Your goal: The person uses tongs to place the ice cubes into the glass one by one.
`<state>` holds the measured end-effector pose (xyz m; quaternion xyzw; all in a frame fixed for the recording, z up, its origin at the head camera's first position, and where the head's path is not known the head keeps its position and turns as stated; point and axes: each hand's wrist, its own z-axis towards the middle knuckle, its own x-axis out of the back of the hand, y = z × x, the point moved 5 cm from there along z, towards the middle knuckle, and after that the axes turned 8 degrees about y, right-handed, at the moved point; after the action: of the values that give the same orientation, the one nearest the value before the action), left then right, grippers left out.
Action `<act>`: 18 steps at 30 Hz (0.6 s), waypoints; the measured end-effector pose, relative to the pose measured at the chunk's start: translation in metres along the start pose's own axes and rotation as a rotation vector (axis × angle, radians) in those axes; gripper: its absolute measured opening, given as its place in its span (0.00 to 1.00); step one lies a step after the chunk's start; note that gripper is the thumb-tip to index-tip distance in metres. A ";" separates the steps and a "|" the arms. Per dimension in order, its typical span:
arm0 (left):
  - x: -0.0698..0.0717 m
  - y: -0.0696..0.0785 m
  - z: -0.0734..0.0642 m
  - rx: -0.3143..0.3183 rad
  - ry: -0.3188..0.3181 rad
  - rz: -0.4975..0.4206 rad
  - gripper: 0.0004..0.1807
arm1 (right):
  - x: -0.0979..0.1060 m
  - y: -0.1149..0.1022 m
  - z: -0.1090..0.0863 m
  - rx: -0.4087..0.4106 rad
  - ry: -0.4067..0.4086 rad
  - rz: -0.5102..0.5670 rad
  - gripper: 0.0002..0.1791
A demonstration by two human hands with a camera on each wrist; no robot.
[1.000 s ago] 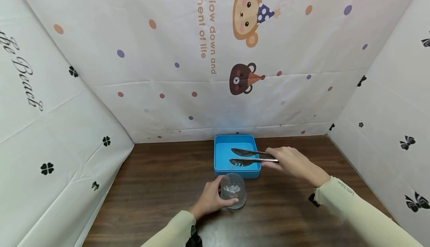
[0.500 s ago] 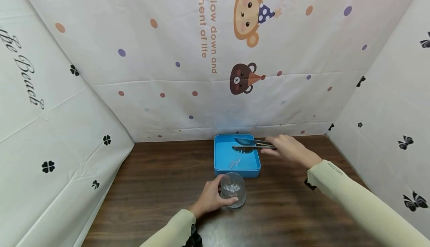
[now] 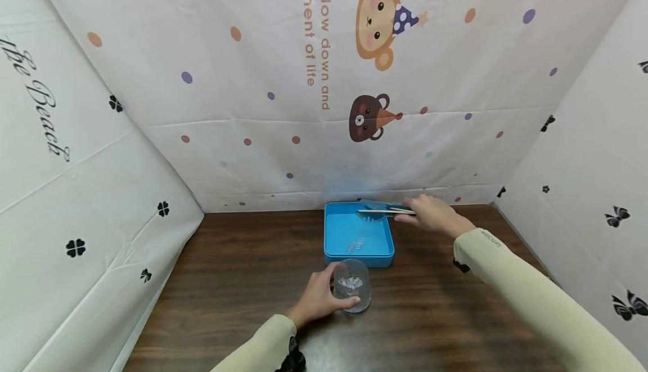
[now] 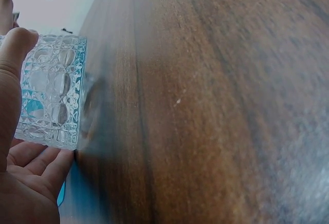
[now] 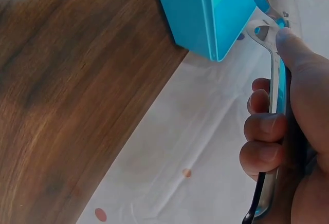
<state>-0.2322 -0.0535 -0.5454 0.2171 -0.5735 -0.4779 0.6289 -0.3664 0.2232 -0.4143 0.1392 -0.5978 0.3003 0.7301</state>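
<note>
My left hand [image 3: 322, 296] holds a clear, cut-pattern glass [image 4: 54, 93] standing on the table in the head view, thumb on one side and fingers on the other. Clear ice-like pieces [image 3: 350, 283] show inside it. My right hand [image 3: 430, 214] grips shiny metal serving tongs [image 3: 387, 211], its fingers curled round the handle in the right wrist view. One tip is a fork [image 5: 275, 3] with tines. The tips hang over the back right part of a blue square tray [image 3: 334, 224], with nothing visible between them. A few clear pieces [image 3: 355, 245] lie near the tray's front.
The tray stands against the back wall cloth [image 3: 243, 169], just behind the glass. Brown wood tabletop [image 3: 253, 254] stretches to both sides of it. White printed cloths [image 3: 116, 248] rise along the left and right sides.
My right hand has carried the tongs backward from the tray's middle toward its back right edge, uncovering the clear pieces near the front. My left hand and the glass have stayed in place.
</note>
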 end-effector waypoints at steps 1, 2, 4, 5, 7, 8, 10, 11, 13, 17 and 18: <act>0.000 0.000 0.000 -0.001 0.000 0.001 0.40 | 0.000 0.001 0.001 0.006 0.005 -0.004 0.24; 0.000 0.001 0.000 -0.001 0.000 0.001 0.40 | 0.000 0.002 0.001 0.010 0.007 -0.010 0.25; 0.000 0.001 0.000 -0.001 -0.001 0.001 0.40 | 0.000 0.003 0.002 0.015 0.006 -0.013 0.24; 0.000 0.001 0.000 -0.001 -0.001 0.000 0.40 | -0.001 0.003 0.002 0.014 0.002 -0.014 0.23; 0.000 0.002 0.000 -0.002 -0.001 0.002 0.40 | -0.001 0.004 0.003 0.016 -0.001 -0.013 0.23; 0.000 0.002 0.000 -0.002 -0.001 0.001 0.40 | -0.002 0.004 0.003 0.014 -0.005 -0.014 0.23; 0.000 0.002 0.000 -0.002 0.000 0.002 0.40 | -0.003 0.005 0.004 0.009 -0.017 -0.016 0.23; 0.000 0.002 0.000 -0.003 0.001 0.003 0.41 | -0.004 0.005 0.004 0.005 -0.023 -0.019 0.24; 0.000 0.002 0.000 -0.003 0.003 0.004 0.40 | -0.006 0.005 0.004 -0.001 -0.033 -0.023 0.24; 0.001 0.002 0.000 -0.003 0.006 0.004 0.41 | -0.008 0.004 0.005 -0.004 -0.048 -0.028 0.24; 0.001 0.002 0.000 -0.003 0.007 0.004 0.41 | -0.009 0.003 0.005 -0.002 -0.052 -0.028 0.24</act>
<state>-0.2314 -0.0529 -0.5432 0.2168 -0.5712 -0.4767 0.6320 -0.3731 0.2206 -0.4218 0.1548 -0.6150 0.2858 0.7184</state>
